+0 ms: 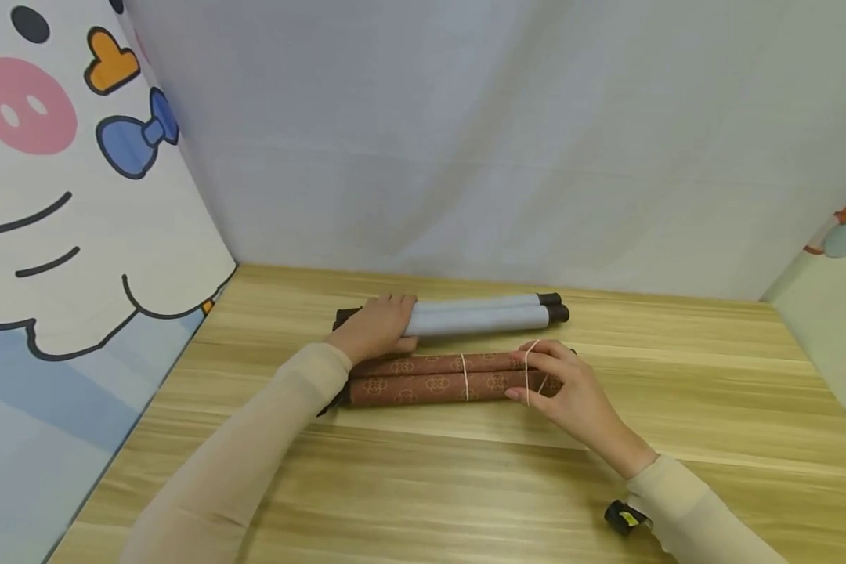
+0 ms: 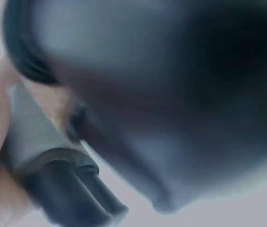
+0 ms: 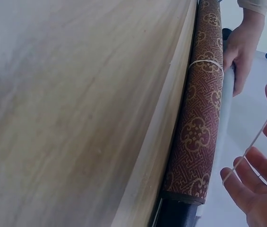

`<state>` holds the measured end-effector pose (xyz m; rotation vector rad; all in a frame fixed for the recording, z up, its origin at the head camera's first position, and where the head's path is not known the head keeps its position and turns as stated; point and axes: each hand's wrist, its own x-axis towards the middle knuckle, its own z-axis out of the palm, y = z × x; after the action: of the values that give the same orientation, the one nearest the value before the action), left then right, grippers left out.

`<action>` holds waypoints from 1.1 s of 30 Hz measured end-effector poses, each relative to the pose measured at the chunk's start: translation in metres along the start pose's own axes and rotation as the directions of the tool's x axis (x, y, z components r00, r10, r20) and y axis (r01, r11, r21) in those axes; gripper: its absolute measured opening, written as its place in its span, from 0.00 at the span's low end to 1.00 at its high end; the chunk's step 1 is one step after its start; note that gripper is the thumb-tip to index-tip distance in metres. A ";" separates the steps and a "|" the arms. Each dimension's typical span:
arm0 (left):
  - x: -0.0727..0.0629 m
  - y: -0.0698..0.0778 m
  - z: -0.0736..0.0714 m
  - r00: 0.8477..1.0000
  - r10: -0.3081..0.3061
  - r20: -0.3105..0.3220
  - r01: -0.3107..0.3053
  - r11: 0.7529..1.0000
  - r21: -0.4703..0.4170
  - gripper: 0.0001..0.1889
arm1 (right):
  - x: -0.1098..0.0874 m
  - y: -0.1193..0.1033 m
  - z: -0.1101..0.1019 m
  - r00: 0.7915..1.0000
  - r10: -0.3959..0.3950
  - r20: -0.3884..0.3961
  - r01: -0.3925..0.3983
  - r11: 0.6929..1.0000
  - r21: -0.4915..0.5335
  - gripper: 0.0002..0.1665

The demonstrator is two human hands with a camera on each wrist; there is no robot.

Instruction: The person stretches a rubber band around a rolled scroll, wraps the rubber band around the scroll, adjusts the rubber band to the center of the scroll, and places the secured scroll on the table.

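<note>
In the head view, a white scroll (image 1: 486,316) with two rolls side by side and black rod ends lies toward the back of the table. My left hand (image 1: 377,325) grips it near its left end, hiding part of that end. Just in front lies a brown scroll (image 1: 405,388), also two rolls, with gold patterns and a white rubber band (image 1: 466,377) round its middle. Over its right end my right hand (image 1: 571,392) spreads its fingers inside a second rubber band (image 1: 527,374). That loop stretches over the fingertips, apart from the brown scroll in the right wrist view.
The wooden table (image 1: 423,486) meets a white curtain (image 1: 465,157) at the back. A cartoon-printed sheet (image 1: 113,258) borders the left side. Beside the right sleeve is a small black object (image 1: 620,517) with a yellow mark. Dark blurred shapes cover much of the left wrist view.
</note>
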<state>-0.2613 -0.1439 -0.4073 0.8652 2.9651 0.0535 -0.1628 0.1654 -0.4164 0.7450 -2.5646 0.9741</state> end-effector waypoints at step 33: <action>-0.069 0.018 -0.007 0.950 0.162 -0.268 -0.134 0.984 0.121 0.38 | 0.004 0.021 -0.024 0.893 0.448 -0.049 -0.355 0.765 0.537 0.37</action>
<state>-0.1941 -0.1663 -0.3966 1.1857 3.1757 0.0331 -0.1762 0.1936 -0.4087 0.1838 -2.3595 1.8292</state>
